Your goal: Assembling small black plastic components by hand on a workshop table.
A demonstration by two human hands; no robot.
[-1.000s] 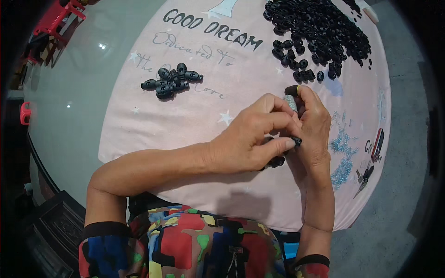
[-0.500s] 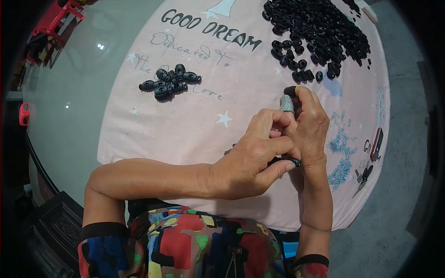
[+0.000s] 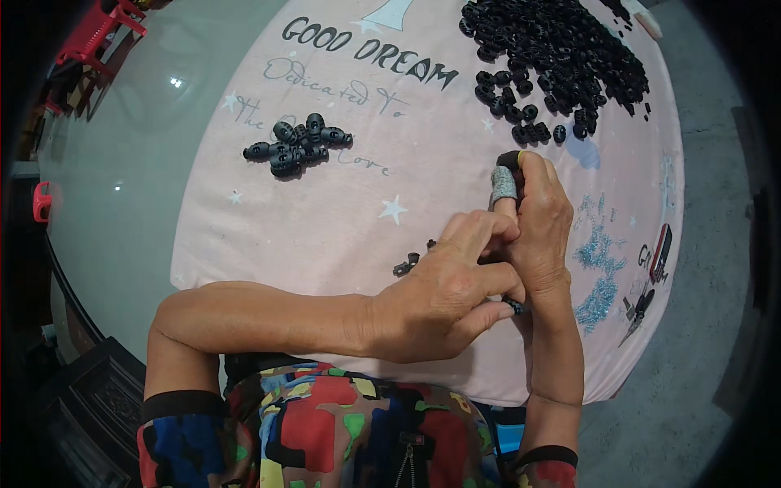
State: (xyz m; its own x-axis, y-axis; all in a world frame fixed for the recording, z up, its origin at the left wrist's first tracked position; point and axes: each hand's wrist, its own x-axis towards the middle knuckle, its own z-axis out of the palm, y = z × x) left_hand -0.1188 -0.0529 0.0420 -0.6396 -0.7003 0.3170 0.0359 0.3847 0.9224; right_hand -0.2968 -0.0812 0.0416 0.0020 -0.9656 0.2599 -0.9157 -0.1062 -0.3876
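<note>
Two hands working close together over a pink printed cloth [image 3: 325, 236], near its front-right part. Left hand [image 3: 443, 297] curling its fingers [image 3: 480, 236] inward, pressing against the right hand; pinching something small and dark at the thumb tip, a black part [image 3: 514, 307] just peeking out. Right hand [image 3: 541, 224] standing on edge, fingers closed up, one fingertip wearing a grey wrap [image 3: 503, 185] with a black cap [image 3: 509, 159] at the very tip. Cannot tell how much of the part sits inside the right palm.

Printing on the cloth: dark block lettering arching along the far edge, fainter grey script below it, small white stars scattered, blue glittery patch [image 3: 598, 272] at the right, small dark and red figure [image 3: 659, 254] by the right edge.

Lying around: big heap of black rings [image 3: 561, 49] at far right, reaching almost to the right hand's fingertip; small cluster of dark toggles [image 3: 294, 146] at far left of the cloth, well apart; a few loose black bits [image 3: 407, 264] just beside the left knuckles. Cloth covering a round glass table [image 3: 122, 163]; red plastic stool [image 3: 98, 37] beyond, upper left. Left forearm crossing the front, hiding the cloth's near hem.
</note>
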